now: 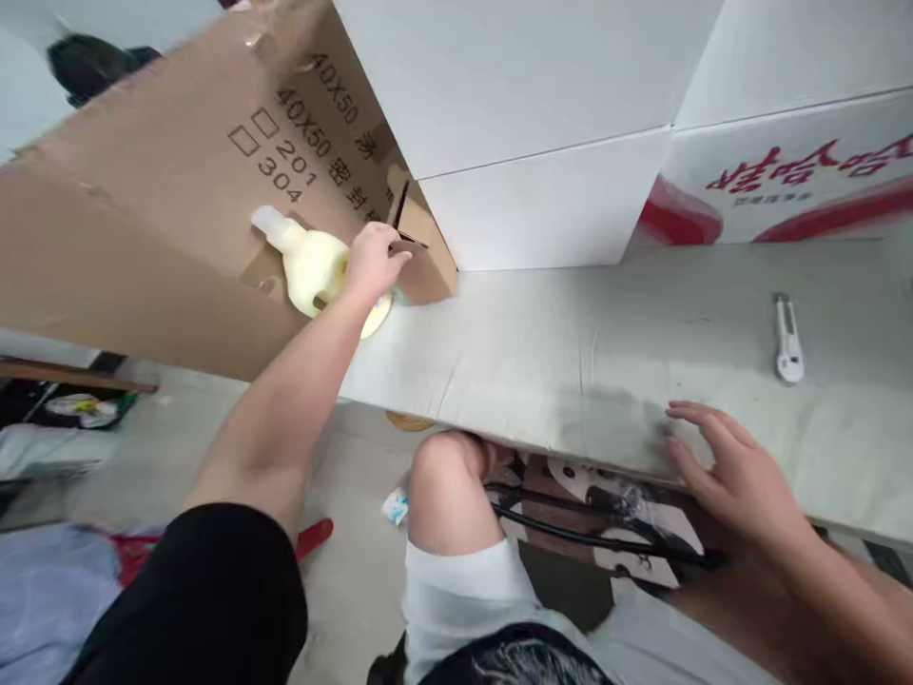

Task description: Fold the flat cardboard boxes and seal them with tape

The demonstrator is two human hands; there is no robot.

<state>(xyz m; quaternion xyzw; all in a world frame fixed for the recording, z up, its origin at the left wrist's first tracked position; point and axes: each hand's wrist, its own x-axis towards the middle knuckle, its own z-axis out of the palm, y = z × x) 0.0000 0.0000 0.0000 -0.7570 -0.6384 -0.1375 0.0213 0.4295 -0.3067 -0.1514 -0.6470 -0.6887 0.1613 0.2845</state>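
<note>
My left hand (pixel 375 262) reaches to the rim of a small open cardboard box (pixel 428 271), its fingers loosely curled with a gap beside the thumb. Nothing shows between them. Thin dark items (pixel 400 205) stick out of that box. Partly behind my left wrist is a pale yellow bottle (pixel 310 266) with a translucent top. Over the table's front edge, my right hand (pixel 734 466) hovers or rests with thumb and fingers apart, holding nothing; contact with the surface is unclear. Farther right lies a white utility knife (pixel 788 338).
A large brown carton (pixel 178 171) with printed characters stands left on the pale-covered table (pixel 514 352). White boxes (pixel 542 209) are stacked at the back, beside a white carton with red lettering (pixel 806 171). My knee (pixel 446 485) is close to the table edge.
</note>
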